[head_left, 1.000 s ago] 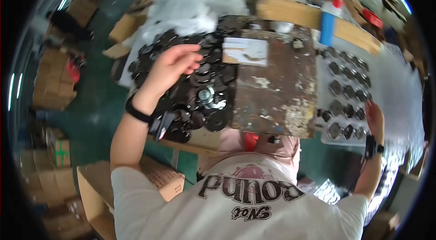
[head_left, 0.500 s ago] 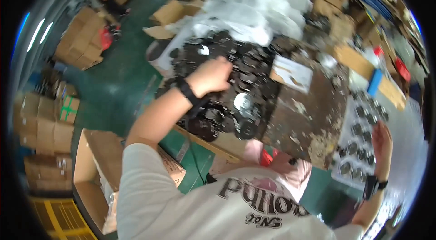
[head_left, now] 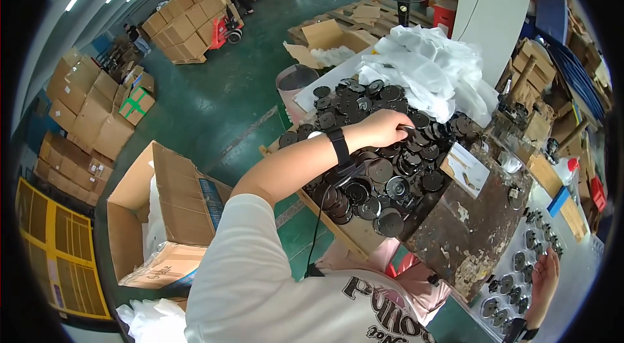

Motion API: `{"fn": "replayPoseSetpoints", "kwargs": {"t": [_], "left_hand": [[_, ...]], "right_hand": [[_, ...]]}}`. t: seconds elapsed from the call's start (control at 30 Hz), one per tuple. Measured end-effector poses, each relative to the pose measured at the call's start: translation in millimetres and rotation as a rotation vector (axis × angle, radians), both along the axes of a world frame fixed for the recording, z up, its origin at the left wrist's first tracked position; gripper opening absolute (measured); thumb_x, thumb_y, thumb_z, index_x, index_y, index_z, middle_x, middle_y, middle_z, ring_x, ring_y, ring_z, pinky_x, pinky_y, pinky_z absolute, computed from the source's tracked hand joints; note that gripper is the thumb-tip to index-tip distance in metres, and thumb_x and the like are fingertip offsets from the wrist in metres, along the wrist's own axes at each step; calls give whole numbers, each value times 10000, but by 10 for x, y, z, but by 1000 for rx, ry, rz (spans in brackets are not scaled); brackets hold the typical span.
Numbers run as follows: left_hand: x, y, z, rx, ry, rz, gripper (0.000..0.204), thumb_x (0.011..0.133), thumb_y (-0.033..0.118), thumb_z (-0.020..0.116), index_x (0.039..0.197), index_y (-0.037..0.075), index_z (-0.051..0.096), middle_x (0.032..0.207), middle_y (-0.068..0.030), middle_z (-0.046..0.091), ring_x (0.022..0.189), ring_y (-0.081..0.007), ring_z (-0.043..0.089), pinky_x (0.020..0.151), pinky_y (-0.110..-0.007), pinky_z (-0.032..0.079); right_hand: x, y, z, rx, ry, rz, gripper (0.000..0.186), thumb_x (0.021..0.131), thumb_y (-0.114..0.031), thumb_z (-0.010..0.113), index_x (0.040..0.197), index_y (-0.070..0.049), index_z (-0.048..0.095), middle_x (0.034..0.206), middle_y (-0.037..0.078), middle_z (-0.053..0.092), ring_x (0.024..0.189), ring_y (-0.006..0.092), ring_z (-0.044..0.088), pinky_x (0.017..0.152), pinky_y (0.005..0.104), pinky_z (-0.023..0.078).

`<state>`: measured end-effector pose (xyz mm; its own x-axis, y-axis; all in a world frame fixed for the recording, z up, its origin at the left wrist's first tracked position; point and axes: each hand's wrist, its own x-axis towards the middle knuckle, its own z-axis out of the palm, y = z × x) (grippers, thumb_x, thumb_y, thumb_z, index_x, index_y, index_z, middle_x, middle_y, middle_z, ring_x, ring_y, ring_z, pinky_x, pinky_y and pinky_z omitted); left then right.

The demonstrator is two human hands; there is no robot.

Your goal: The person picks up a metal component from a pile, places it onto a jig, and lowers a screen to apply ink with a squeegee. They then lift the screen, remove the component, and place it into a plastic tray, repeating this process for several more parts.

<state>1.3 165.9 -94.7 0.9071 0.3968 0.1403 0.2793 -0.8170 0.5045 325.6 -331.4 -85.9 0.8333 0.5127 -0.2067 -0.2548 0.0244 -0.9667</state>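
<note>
Left hand (head_left: 385, 128) was the near one to the heap of black discs (head_left: 390, 221); the right was well off, across the worktop (head_left: 465, 226). One dark disc (head_left: 411, 136) sat right at the left fingertips, ahead and to the person's right of the palm, at the heap's upper right. Disc was round, so no long axis to line up with; its tilt was hard to read under the fingers.

Left pose: forearm ran up and rightward from the elbow, dark wristband (head_left: 339, 147) on, back of the hand up, fingers curled down toward the discs. Thumb side mostly hidden. Fingers looked nearly closed at the disc's edge, but couldn't tell if it was actually pinched or only touched.

Right hand (head_left: 545, 276): loosely open, fingers pointing away from the body, no object visible in it. It was just beside the spaced rows of discs (head_left: 520, 260), on their right; contact unclear. White plastic heap (head_left: 422, 70) lay beyond the left hand, apart from it.
</note>
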Motion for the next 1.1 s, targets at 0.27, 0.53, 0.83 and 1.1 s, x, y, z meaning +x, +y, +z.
{"fn": "replayPoseSetpoints", "kwargs": {"t": [0.27, 0.53, 0.83, 1.1], "left_hand": [[223, -269, 256, -814, -111, 92, 322, 857, 173, 629, 1152, 74, 545, 1007, -41, 620, 824, -108, 585, 623, -247, 485], [809, -528, 241, -876, 13, -99, 292, 845, 191, 648, 1100, 71, 571, 937, -24, 650, 799, -94, 587, 645, -236, 469], [1799, -667, -157, -747, 47, -317, 234, 858, 180, 625, 1052, 49, 611, 895, -45, 674, 792, -122, 622, 695, -251, 477], [1958, -941, -132, -267, 198, -541, 268, 820, 227, 635, 1048, 87, 624, 958, -120, 650, 873, -276, 619, 766, -348, 484]], "right_hand": [[-144, 194, 89, -4, 4, -14, 239, 924, -174, 532, 1146, -92, 569, 839, -2, 637, 677, 47, 588, 536, 159, 480], [-270, 200, 312, -2, 22, 143, 202, 931, -148, 502, 1102, -59, 563, 847, 20, 614, 711, 95, 589, 595, 209, 484], [-320, 223, 407, -8, 17, 131, 183, 936, -132, 487, 1075, -39, 559, 828, 36, 615, 678, 103, 596, 591, 210, 492], [-269, 206, 354, -6, 29, 138, 187, 939, -132, 483, 1080, -36, 561, 833, 39, 623, 684, 101, 608, 593, 214, 497]]}}
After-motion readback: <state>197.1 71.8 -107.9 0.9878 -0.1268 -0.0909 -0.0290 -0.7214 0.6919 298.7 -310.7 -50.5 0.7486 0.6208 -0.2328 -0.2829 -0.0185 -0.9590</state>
